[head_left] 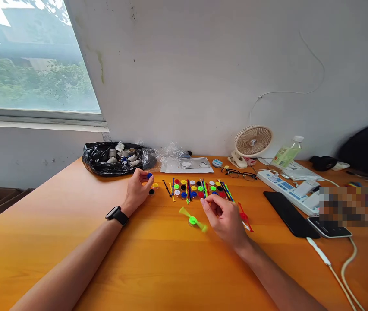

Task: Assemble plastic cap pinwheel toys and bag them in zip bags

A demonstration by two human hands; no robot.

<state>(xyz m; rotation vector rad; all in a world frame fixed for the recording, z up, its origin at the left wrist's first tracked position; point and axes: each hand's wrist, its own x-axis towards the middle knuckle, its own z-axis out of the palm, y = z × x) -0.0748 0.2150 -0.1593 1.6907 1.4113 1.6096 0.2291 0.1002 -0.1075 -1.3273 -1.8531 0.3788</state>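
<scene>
My left hand (139,188) is closed, pinching a small blue round plastic piece (149,176) between thumb and fingertips. Just below it on the table sit a yellow round piece (155,186) and a black round piece (151,192). My right hand (222,216) has its fingers curled and pressed together, with nothing visible in them. Left of it lies a green spinner (193,220), whose yellow-green arrow is smeared by motion. Rows of coloured round pieces (184,188) and thin plastic arrows (188,191) stretch behind both hands. A red arrow (243,215) shows partly behind my right hand.
A black plastic bag (95,160) with grey fittings lies at the back left. Paper sheets (171,166), glasses (238,173) and a clip fan (251,142) stand along the wall. Rightward are a power strip (287,190), a black phone-like slab (287,214), cables and a bottle (287,152).
</scene>
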